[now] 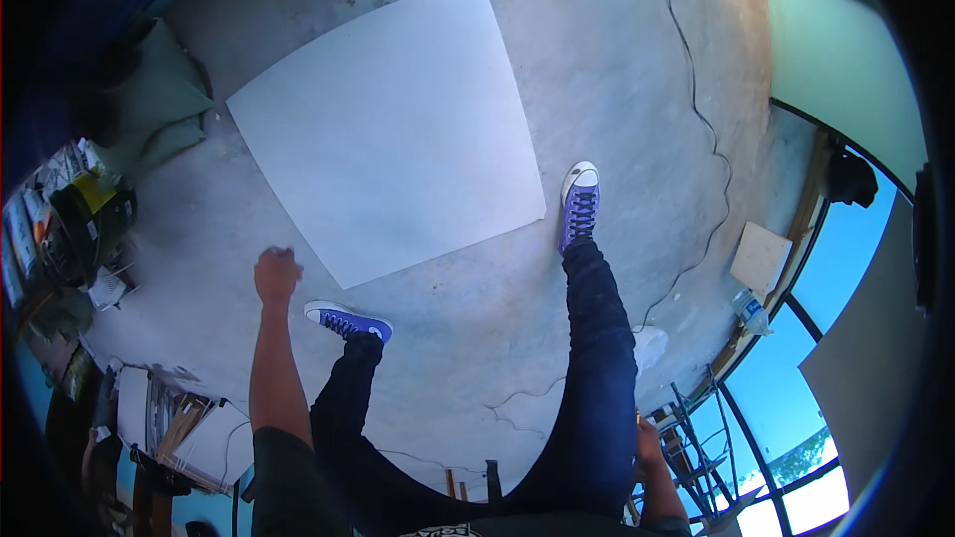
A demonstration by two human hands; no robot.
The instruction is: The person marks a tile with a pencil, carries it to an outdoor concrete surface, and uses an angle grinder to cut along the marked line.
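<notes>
A large white square sheet (393, 129) lies flat on the floor ahead of me. My left hand (277, 275) hangs in front of my left shoe, just off the sheet's near left corner. Its fingers are curled into a loose fist, and I see nothing in it. Low at the right, my right hand (648, 442) is beside my right thigh, partly hidden by the leg. A small yellowish bit shows at its fingers, too little to name. Neither hand touches the sheet.
My purple shoes (580, 204) stand by the sheet's near edge. A dark cable (712, 134) winds along the floor at right. A plastic bottle (750, 311) and a pale board (761, 257) are by the windows. Greenish cloth (159, 99) and clutter (95, 219) line the left.
</notes>
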